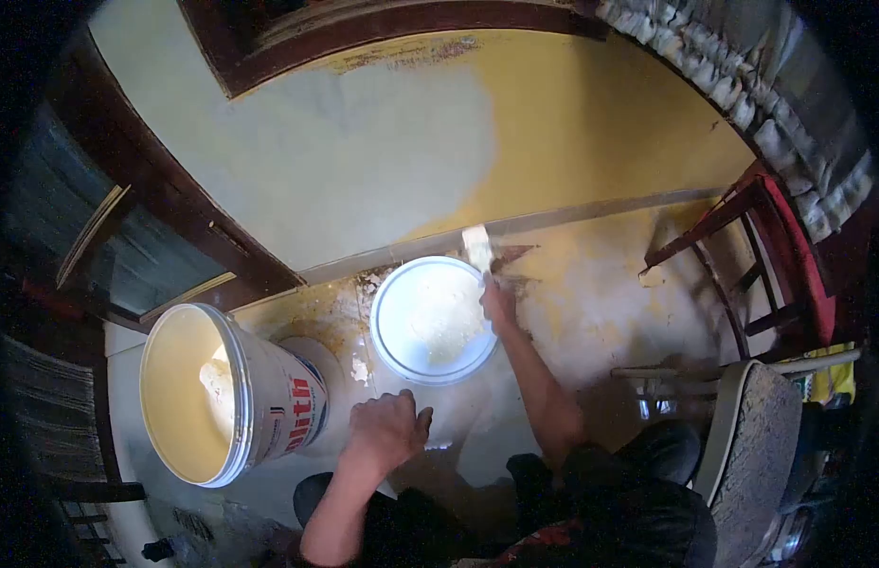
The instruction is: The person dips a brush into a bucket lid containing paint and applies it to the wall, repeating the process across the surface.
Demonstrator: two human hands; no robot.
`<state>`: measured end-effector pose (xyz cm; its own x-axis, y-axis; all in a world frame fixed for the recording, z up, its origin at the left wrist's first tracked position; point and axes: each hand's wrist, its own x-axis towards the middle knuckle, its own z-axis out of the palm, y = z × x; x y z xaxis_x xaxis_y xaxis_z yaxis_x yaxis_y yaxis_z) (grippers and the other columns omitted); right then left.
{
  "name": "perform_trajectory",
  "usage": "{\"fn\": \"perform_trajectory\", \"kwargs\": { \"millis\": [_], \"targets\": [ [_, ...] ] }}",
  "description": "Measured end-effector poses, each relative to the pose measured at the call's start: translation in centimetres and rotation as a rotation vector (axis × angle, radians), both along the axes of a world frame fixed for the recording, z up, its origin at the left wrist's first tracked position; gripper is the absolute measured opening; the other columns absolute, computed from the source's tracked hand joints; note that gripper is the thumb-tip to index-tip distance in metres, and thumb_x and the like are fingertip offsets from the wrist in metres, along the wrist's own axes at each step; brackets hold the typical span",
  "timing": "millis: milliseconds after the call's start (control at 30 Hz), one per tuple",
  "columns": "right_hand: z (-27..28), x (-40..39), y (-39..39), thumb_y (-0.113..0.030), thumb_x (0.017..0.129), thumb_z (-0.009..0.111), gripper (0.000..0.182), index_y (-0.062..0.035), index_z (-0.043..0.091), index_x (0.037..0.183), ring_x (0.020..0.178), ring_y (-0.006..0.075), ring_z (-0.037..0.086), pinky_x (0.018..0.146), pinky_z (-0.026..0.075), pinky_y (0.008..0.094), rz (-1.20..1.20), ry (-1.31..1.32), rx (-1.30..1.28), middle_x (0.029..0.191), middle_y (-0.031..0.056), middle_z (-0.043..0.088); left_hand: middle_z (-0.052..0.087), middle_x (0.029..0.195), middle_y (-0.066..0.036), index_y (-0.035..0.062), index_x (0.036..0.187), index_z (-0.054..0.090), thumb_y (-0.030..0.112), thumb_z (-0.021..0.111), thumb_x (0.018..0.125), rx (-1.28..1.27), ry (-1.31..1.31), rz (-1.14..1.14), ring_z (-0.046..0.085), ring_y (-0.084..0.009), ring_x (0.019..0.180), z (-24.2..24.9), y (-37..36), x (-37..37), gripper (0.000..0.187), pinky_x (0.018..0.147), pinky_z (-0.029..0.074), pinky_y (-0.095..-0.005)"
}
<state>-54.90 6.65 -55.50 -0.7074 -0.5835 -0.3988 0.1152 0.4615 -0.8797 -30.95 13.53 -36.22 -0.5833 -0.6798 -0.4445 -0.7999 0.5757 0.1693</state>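
Your right hand (497,305) grips the flat tool (477,248) by the lid's (392,333) far-right rim; left hand (389,431) curled off its near rim, can't tell its grip.

The floor (591,327), stained with pale patches, bears a white bucket (286,407) and, beside it, a round white lid (430,327).

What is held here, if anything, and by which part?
The right hand holds a flat tool, likely a putty knife, by its handle; nothing shows in the left hand.
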Motion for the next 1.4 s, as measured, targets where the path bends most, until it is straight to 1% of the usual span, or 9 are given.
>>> {"fn": "perform_trajectory", "kwargs": {
  "millis": [300, 500, 633, 667, 733, 767, 867, 1100, 1400],
  "targets": [
    [19.2, -1.3, -1.4, -0.030, 0.087, 0.047, 0.031, 0.0003, 0.051, 0.079, 0.054, 0.0127, 0.046, 0.049, 0.037, 0.0287, 0.079, 0.043, -0.801, 0.053, 0.0000, 0.042, 0.061, 0.075, -0.019, 0.0011, 0.082, 0.057, 0.036, 0.047, 0.083, -0.050, 0.062, -0.018, 0.061, -0.0334, 0.072, -0.3, 0.0, 0.4, 0.036, 0.070, 0.046, -0.0423],
    [-0.5, -1.7, -1.9, -0.037, 0.082, 0.049, 0.037, -0.0002, 0.054, 0.082, 0.062, 0.0202, 0.054, 0.055, 0.041, 0.0337, 0.110, 0.261, -0.022, 0.072, 0.0120, 0.056, 0.061, 0.077, -0.019, 0.0008, 0.084, 0.057, 0.036, 0.047, 0.083, -0.051, 0.057, -0.001, 0.061, -0.0342, 0.073, 0.3, 0.4, 0.6, 0.037, 0.071, 0.046, -0.0427],
    [-0.4, -2.2, -1.5, -0.033, 0.082, 0.048, 0.032, -0.0023, 0.055, 0.083, 0.060, 0.0210, 0.054, 0.054, 0.041, 0.0347, 0.164, 0.116, -0.032, 0.071, 0.0119, 0.056, 0.061, 0.077, -0.020, 0.0007, 0.084, 0.057, 0.036, 0.046, 0.083, 0.018, -0.010, 0.002, 0.061, -0.0343, 0.074, 0.7, 0.3, 0.3, 0.037, 0.071, 0.046, -0.0427],
    [-0.9, -3.4, -3.3, -0.033, 0.083, 0.049, 0.030, -0.0038, 0.055, 0.083, 0.053, 0.0193, 0.051, 0.050, 0.040, 0.0336, 0.114, 0.726, -0.212, 0.062, 0.0076, 0.051, 0.060, 0.074, -0.020, 0.0005, 0.081, 0.056, 0.038, 0.047, 0.083, -0.017, 0.035, -0.012, 0.060, -0.0346, 0.071, 0.4, 0.4, 0.5, 0.038, 0.066, 0.047, -0.0439],
    [4.3, -3.6, -5.1, -0.030, 0.085, 0.048, 0.024, -0.0066, 0.053, 0.081, 0.045, 0.0153, 0.045, 0.044, 0.037, 0.0307, 0.027, 0.746, -0.440, 0.052, 0.0009, 0.043, 0.060, 0.072, -0.021, 0.0003, 0.078, 0.055, 0.039, 0.047, 0.083, -0.042, 0.078, -0.029, 0.060, -0.0350, 0.068, 0.2, 0.4, 0.5, 0.040, 0.062, 0.047, -0.0452],
    [11.9, -2.2, -3.8, -0.028, 0.086, 0.048, 0.021, -0.0079, 0.052, 0.079, 0.045, 0.0131, 0.043, 0.043, 0.036, 0.0289, -0.006, 0.157, -0.463, 0.051, -0.0015, 0.040, 0.060, 0.071, -0.020, 0.0003, 0.078, 0.056, 0.039, 0.047, 0.083, -0.044, 0.070, -0.025, 0.060, -0.0350, 0.068, 0.4, 0.4, 0.4, 0.040, 0.062, 0.047, -0.0454],
    [17.9, -1.6, -1.4, -0.028, 0.086, 0.049, 0.021, -0.0089, 0.051, 0.079, 0.050, 0.0084, 0.042, 0.045, 0.035, 0.0254, 0.112, -0.061, -0.640, 0.056, -0.0025, 0.041, 0.060, 0.070, -0.020, 0.0004, 0.078, 0.056, 0.039, 0.047, 0.083, -0.040, 0.050, -0.014, 0.060, -0.0351, 0.068, 0.6, 0.3, 0.3, 0.040, 0.063, 0.047, -0.0457],
    [0.0, -1.2, -3.2, -0.034, 0.085, 0.043, 0.037, -0.0020, 0.057, 0.074, 0.060, 0.0209, 0.053, 0.056, 0.040, 0.0342, 0.065, 0.566, -0.146, 0.056, 0.0117, 0.052, 0.060, 0.072, -0.021, 0.0000, 0.077, 0.056, 0.038, 0.049, 0.082, -0.086, 0.099, -0.011, 0.059, -0.0354, 0.070, 0.1, 0.8, 0.7, 0.039, 0.066, 0.046, -0.0461],
    [11.0, 0.0, -3.9, -0.038, 0.084, 0.046, 0.035, -0.0058, 0.055, 0.072, 0.051, 0.0143, 0.045, 0.048, 0.036, 0.0324, -0.001, 0.250, -0.386, 0.053, 0.0023, 0.045, 0.059, 0.076, -0.022, -0.0003, 0.079, 0.057, 0.038, 0.048, 0.083, -0.032, 0.064, 0.010, 0.059, -0.0356, 0.075, 0.2, 0.5, 0.9, 0.040, 0.070, 0.046, -0.0462]
  ]
}}
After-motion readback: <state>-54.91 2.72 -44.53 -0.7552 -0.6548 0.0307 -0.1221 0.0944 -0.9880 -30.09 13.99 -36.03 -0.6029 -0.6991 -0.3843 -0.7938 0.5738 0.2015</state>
